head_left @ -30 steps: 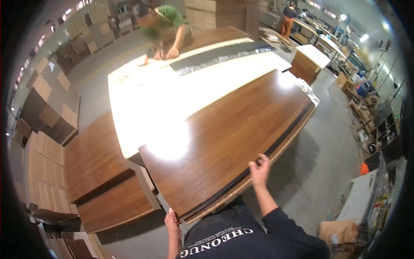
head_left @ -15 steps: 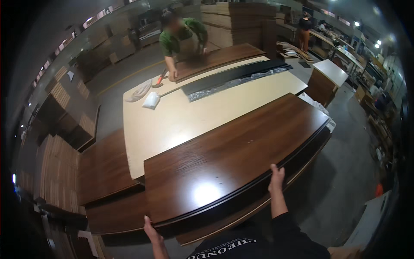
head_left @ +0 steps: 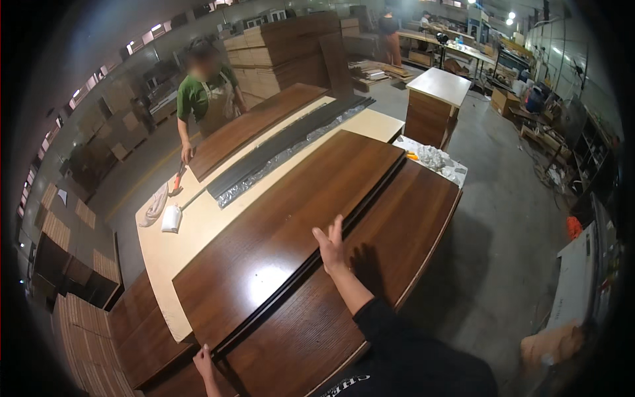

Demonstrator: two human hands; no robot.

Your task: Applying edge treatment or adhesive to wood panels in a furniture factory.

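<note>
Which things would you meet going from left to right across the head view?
Crumpled beige cloth, bare left hand, bare right hand, white-topped brown wooden cabinet, brown cardboard box, bright orange object.

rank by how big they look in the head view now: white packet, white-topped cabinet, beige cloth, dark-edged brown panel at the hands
1. Dark-edged brown panel
2. White-topped cabinet
3. Beige cloth and white packet: too close in size to rank
</note>
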